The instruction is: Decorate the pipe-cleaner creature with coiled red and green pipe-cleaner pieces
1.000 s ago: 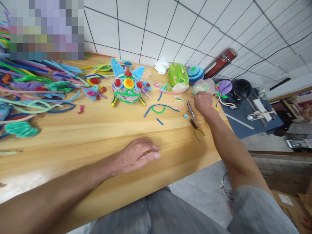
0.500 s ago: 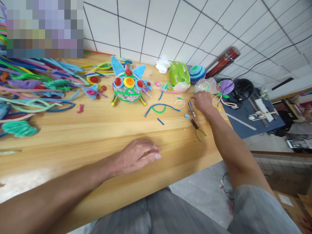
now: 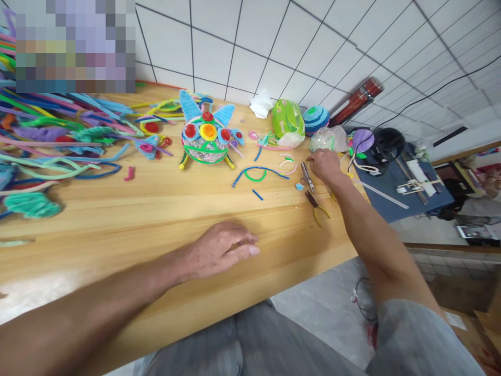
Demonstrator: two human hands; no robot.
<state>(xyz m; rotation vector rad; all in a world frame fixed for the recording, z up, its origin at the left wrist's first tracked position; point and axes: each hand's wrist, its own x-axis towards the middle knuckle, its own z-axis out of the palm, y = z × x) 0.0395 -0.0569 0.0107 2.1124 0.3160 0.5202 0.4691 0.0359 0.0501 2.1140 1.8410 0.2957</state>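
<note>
While the left hand (image 3: pixel 225 249) curls loosely, empty, I cannot tell the right hand's (image 3: pixel 325 164) grip.

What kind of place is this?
Likely a craft workbench in a workshop or classroom: piled pipe cleaners, yellow-handled pliers and a blue-eared craft figure share a wooden table.

No text, brand, number or sign can be read anywhere in the head view. A white rectangular label (image 3: pixel 456 320) sits on the brown cardboard box (image 3: pixel 464 342) at the lower right, but its print is too small and blurred to make out. The shiny dark-red cylindrical container (image 3: pixel 354 102) leaning by the white tiled wall (image 3: pixel 250 44) shows no legible lettering either.
</note>
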